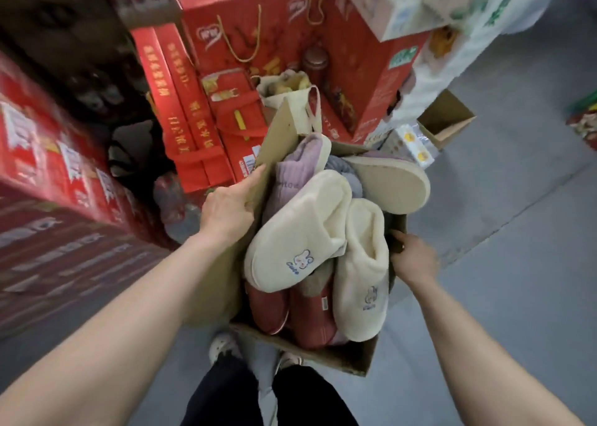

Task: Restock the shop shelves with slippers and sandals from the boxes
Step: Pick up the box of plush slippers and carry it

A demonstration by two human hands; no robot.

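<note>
Over grey floor, left hand and right hand are gripping the box, cream slippers between them pointing toes toward the person.

Grey floor; stacked red cartons behind.

Two cream slippers, two red slippers.

Even light, blurred wide-angle edges
</note>
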